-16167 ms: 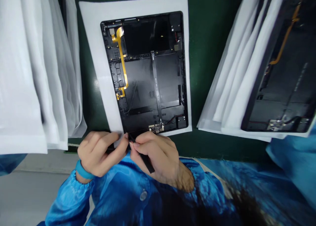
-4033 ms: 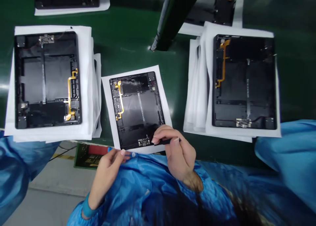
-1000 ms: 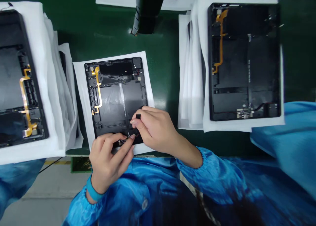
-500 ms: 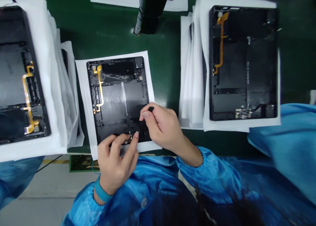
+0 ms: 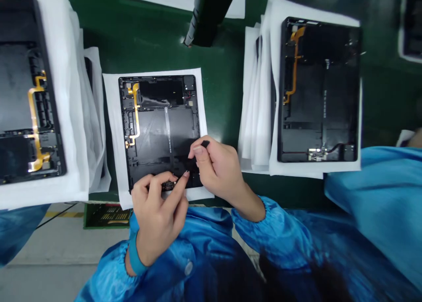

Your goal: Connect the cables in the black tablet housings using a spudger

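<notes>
An open black tablet housing [image 5: 160, 126] with a yellow flex cable lies on a white foam sheet [image 5: 111, 130] in front of me. My left hand [image 5: 158, 209] rests at the housing's near edge, its fingers pressing around a small circuit board [image 5: 167, 186]. My right hand [image 5: 216, 165] is closed on a thin black tool [image 5: 204, 144], whose tip is hidden behind my fingers above the housing's near right corner.
A stack of foam sheets with another housing [image 5: 318, 89] sits to the right. A similar stack with a housing [image 5: 23, 95] sits to the left. A dark post [image 5: 207, 12] stands behind on the green belt [image 5: 158, 38]. Other people's blue sleeves [image 5: 379, 196] flank me.
My left hand has shifted slightly left along the housing's near edge over the small board. My right hand keeps the black tool at the near right corner. The view has drifted a little.
</notes>
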Motion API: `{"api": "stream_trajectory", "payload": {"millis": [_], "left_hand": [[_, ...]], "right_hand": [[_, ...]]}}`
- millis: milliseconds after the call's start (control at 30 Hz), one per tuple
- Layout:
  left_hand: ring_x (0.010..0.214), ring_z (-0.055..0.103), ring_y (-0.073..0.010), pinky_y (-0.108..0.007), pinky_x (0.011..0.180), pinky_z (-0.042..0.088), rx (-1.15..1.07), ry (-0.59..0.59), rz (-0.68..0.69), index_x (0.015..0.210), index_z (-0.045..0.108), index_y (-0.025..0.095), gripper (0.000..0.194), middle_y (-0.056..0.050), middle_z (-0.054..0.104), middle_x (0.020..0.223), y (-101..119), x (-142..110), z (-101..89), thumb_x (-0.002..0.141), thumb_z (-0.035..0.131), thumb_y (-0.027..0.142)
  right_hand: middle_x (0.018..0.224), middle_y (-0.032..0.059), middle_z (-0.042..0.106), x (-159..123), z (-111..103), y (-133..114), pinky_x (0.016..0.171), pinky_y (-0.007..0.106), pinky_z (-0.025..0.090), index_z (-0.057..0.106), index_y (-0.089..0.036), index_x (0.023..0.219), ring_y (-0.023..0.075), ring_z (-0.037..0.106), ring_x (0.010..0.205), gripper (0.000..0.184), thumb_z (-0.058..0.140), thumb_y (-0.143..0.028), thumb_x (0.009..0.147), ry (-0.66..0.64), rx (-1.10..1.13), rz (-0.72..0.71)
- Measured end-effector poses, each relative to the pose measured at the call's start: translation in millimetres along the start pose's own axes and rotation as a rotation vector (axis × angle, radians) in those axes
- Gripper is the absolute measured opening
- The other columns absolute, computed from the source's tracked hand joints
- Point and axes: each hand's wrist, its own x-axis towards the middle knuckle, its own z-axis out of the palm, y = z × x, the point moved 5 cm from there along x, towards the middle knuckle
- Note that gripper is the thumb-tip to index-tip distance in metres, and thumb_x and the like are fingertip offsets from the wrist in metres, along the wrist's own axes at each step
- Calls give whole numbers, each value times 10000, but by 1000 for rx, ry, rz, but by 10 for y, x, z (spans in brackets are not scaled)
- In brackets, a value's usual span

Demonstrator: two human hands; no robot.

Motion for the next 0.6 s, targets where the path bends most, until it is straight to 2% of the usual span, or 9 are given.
{"api": "stream_trajectory", "payload": {"millis": [167, 300, 600], "left_hand": [[990, 481, -237, -405, 842, 419, -52, 6, -31, 1226, 671, 305, 397, -48, 638, 1086, -18, 0, -6, 855, 670, 166], [971, 484, -235, -406, 834, 424, -48, 17, -21, 1187, 691, 279, 396, -49, 663, 1062, -11, 6, -15, 817, 708, 140], [966, 489, -248, -394, 835, 448, -18, 74, 45, 1165, 709, 247, 425, -64, 682, 1024, 2, 21, -26, 761, 751, 123]], "right_hand": [[734, 28, 644, 26, 31, -21, 658, 276, 476, 537, -198, 806, 150, 608, 693, 282, 392, -271, 1036, -47, -143, -139], [743, 33, 641, 44, 26, -1, 654, 284, 466, 534, -193, 805, 153, 590, 681, 311, 367, -296, 1046, -148, -116, -135], [769, 29, 649, 30, -8, 11, 684, 267, 459, 523, -196, 794, 139, 604, 721, 304, 373, -272, 1047, -128, -37, -112]]}}
